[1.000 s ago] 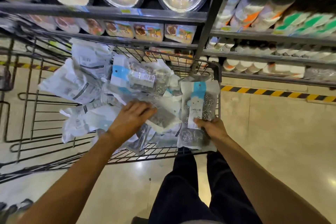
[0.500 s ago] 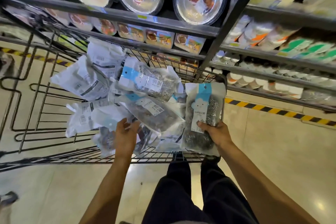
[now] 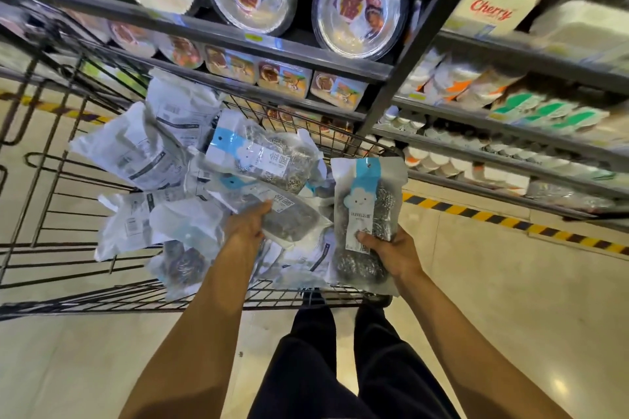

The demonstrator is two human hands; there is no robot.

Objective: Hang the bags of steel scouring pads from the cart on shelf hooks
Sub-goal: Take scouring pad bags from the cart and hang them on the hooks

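A black wire cart (image 3: 51, 269) holds a heap of clear bags of steel scouring pads with blue-and-white headers. My right hand (image 3: 388, 252) grips one bag (image 3: 367, 201) upright by its lower half, above the cart's near right corner. My left hand (image 3: 245, 224) holds another bag (image 3: 292, 218) by its near edge, raised slightly off the heap. A third bag (image 3: 269, 156) lies face up on the heap behind it. No shelf hooks show in the head view.
Dark metal shelves (image 3: 306, 54) rise just beyond the cart, stocked with foil trays, boxed goods and paper cups. A black upright post (image 3: 401, 68) stands behind the cart's far right corner. Yellow-black tape (image 3: 510, 224) lines the floor. My legs (image 3: 340, 367) stand behind the cart.
My left hand went from lying on the heap to gripping a bag's edge and lifting it. My right hand raised its bag a little. The view tilted up toward the shelves.
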